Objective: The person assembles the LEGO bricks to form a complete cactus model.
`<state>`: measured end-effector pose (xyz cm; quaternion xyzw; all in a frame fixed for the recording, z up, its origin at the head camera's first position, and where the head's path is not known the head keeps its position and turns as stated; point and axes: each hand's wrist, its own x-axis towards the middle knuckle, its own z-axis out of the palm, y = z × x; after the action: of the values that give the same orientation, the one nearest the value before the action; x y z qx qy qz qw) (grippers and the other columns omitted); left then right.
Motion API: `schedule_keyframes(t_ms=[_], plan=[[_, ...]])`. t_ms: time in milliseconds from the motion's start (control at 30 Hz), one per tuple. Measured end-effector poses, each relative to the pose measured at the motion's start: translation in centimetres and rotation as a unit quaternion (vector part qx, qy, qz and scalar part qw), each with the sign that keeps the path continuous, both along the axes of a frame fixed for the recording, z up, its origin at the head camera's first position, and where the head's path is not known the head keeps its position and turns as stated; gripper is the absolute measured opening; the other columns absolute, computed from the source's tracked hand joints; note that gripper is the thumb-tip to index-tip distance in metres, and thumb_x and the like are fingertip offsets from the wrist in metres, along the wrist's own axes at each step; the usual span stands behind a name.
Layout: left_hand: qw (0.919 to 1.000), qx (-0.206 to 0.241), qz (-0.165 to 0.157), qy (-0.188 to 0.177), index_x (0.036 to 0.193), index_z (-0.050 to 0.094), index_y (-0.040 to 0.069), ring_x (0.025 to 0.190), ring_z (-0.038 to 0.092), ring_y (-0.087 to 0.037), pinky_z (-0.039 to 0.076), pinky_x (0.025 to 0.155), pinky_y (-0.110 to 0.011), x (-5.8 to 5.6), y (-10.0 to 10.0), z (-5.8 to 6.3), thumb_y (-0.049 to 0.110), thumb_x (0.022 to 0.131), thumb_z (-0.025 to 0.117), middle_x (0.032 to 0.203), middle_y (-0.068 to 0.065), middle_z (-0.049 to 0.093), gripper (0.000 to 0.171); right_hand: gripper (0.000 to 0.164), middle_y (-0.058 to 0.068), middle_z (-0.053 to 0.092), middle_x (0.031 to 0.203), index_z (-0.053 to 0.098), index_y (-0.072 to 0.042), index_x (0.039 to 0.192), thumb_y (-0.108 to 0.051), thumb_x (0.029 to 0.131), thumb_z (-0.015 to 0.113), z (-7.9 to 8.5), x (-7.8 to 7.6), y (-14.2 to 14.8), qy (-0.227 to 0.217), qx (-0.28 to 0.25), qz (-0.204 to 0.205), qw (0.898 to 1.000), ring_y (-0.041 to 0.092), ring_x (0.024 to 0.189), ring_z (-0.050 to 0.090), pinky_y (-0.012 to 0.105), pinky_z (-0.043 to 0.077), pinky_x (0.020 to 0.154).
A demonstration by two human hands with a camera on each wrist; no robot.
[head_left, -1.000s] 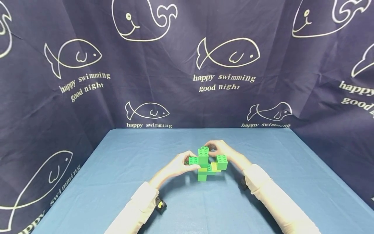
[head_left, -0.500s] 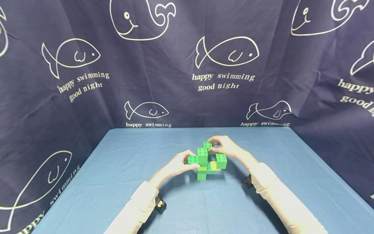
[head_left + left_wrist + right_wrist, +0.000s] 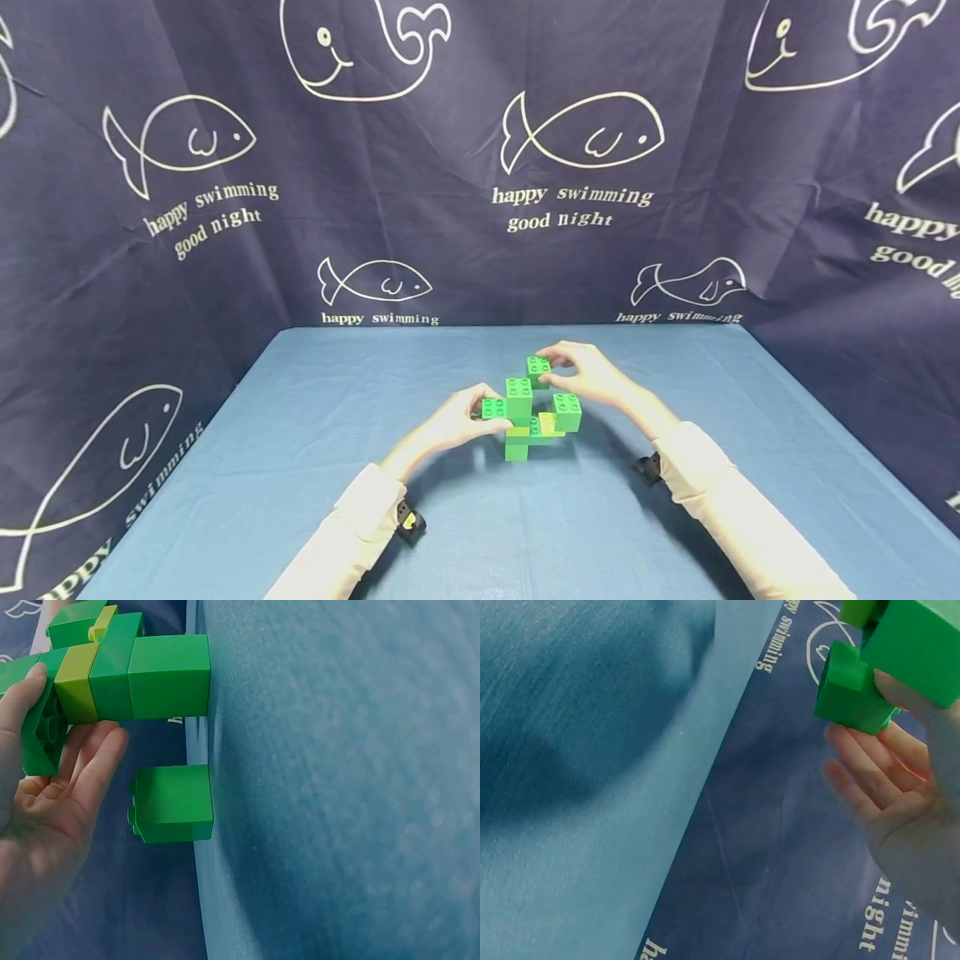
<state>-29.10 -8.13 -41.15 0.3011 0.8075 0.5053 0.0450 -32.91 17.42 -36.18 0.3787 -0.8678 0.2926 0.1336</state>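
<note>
A stack of green and yellow-green toy building bricks (image 3: 519,404) stands on the blue tablecloth. My left hand (image 3: 457,421) grips it from the left, thumb along the front and fingers behind. Between thumb and fingers, my right hand (image 3: 588,371) pinches a loose green brick (image 3: 538,371) behind the tower. A side arm runs right from the stack, bearing a yellow brick (image 3: 549,423) and a green end brick (image 3: 567,412). In the left wrist view, another green brick (image 3: 172,804) stands apart on the cloth beside the stack's foot.
The blue cloth-covered table (image 3: 480,533) reaches back to a dark curtain (image 3: 465,167) printed with white fish and lettering. Further curtains hang at both sides. A black wrist camera (image 3: 410,523) sits under the left cuff.
My right hand has moved back and to the right with the green brick, opening a gap between it and the tower. My left hand stays almost still on the stack.
</note>
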Motion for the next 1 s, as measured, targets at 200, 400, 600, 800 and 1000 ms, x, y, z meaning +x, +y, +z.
schedule_keyframes(t_ms=[200, 400, 600, 800, 1000], plan=[[1.0000, -0.001, 0.000, 0.005, 0.103, 0.057, 0.007, 0.070, 0.060, -0.005, 0.049, 0.070, -0.021, -0.2, 0.0, 0.1, 0.020, 0.082, 0.073, 0.078, 0.001, 0.064, 0.029, 0.035, 0.009, 0.068, 0.102, 0.064, -0.002, 0.112, -0.014, 0.080, 0.073, 0.9, 0.6, 0.1, 0.018, -0.023, 0.003, 1.000, 0.024, 0.089, 0.066, 0.041, 0.053, 0.083], [1.0000, 0.000, 0.001, 0.009, 0.101, 0.057, 0.009, 0.069, 0.060, -0.005, 0.048, 0.070, -0.021, -0.3, 0.0, 0.0, 0.020, 0.081, 0.074, 0.077, 0.000, 0.064, 0.029, 0.036, 0.008, 0.068, 0.102, 0.065, -0.003, 0.113, -0.015, 0.080, 0.074, 1.5, 1.2, 0.0, 0.038, -0.034, 0.004, 0.999, 0.021, 0.088, 0.066, 0.038, 0.053, 0.082], [0.9998, -0.010, 0.009, 0.012, 0.101, 0.057, 0.006, 0.068, 0.058, -0.004, 0.046, 0.070, -0.020, 0.2, 0.1, 0.4, 0.015, 0.081, 0.073, 0.077, 0.000, 0.063, 0.027, 0.038, 0.006, 0.068, 0.103, 0.064, -0.004, 0.114, -0.016, 0.080, 0.074, 2.1, 1.9, 0.1, 0.043, -0.040, -0.002, 0.998, 0.019, 0.089, 0.066, 0.037, 0.053, 0.084], [0.9999, -0.005, -0.002, 0.015, 0.099, 0.056, 0.002, 0.068, 0.056, -0.003, 0.046, 0.070, -0.019, 2.0, 0.2, 2.6, 0.010, 0.083, 0.071, 0.076, 0.000, 0.061, 0.024, 0.038, 0.004, 0.068, 0.105, 0.064, -0.006, 0.116, -0.016, 0.080, 0.074, 2.9, 2.4, 0.1, 0.064, -0.049, 0.002, 0.997, 0.016, 0.090, 0.066, 0.035, 0.053, 0.084], [0.9999, 0.001, -0.006, 0.012, 0.099, 0.056, 0.002, 0.068, 0.056, -0.005, 0.046, 0.069, -0.020, 2.1, 0.2, 2.7, 0.009, 0.083, 0.070, 0.076, -0.001, 0.061, 0.023, 0.038, 0.001, 0.067, 0.103, 0.063, -0.007, 0.116, -0.014, 0.080, 0.073, 3.8, 2.9, 0.0, 0.083, -0.060, 0.008, 0.995, 0.014, 0.090, 0.066, 0.034, 0.053, 0.083]])
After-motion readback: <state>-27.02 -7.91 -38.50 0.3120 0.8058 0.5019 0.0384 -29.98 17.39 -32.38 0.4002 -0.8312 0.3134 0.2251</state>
